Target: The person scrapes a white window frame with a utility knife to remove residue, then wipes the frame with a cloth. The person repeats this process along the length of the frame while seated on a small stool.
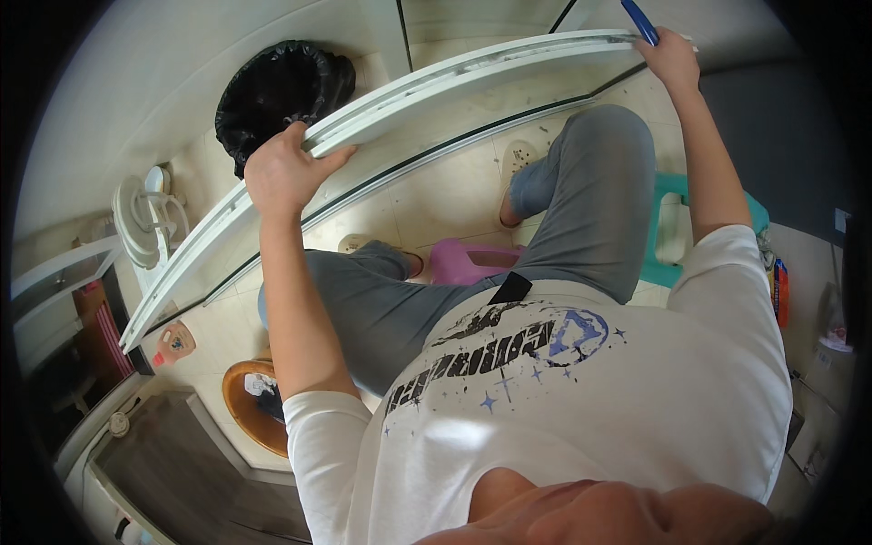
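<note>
A long white frame edge [436, 80] with a groove along it crosses in front of me, bowed by the lens; it looks like the rail of a glazed window or door panel. Dark grime marks parts of the groove. My left hand [285, 174] grips this rail left of the middle, thumb on the near side. At the rail's right end, my right hand [671, 60] holds a blue-handled tool [640, 22], its working end hidden, and rests against the frame. A second dark-edged strip [449, 139] runs below the rail, nearer my legs.
A bin lined with a black bag [283, 95] stands beyond the rail. White fan-like parts [139, 221] and a pink bottle [175, 343] lie at left. An orange-brown bucket [238, 402], a pink plastic item [453, 262] and a teal stool [657, 272] surround my legs. Dark bits dot the tiles.
</note>
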Demonstrator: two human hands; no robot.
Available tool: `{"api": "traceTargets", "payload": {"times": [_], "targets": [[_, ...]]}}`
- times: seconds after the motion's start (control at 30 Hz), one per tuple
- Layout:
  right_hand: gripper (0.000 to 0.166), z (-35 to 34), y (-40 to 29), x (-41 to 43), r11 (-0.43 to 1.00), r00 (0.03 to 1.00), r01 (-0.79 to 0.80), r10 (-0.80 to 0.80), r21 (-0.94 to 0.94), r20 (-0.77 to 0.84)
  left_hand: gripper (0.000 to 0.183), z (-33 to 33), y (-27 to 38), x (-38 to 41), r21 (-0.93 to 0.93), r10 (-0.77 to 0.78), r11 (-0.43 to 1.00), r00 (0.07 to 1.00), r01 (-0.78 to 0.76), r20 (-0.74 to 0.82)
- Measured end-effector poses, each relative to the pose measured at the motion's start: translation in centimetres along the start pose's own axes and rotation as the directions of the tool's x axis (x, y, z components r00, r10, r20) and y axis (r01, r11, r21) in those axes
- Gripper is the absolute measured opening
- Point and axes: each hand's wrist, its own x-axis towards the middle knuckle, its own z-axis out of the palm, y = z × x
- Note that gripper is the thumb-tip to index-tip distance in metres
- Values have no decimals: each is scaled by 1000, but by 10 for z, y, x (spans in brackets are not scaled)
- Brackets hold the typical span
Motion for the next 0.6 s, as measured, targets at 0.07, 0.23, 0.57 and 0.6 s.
{"api": "traceTargets", "payload": {"times": [0.07,0.23,0.57,0.6], "targets": [[40,5,0,-2,998,994,-33,28,-46,-102,55,3,-2,-2,8,38,999,997,-38,-73],[43,15,38,15,992,995,-90,93,89,-29,55,0,2,0,3,23,1000,999,-23,-40],[49,25,17,32,961,972,-84,20,263,234,56,1,1,-1,5,32,999,996,-32,-77],[51,21,14,33,969,966,-66,1,240,260,56,2,2,-1,2,30,1000,997,-30,-76]]}}
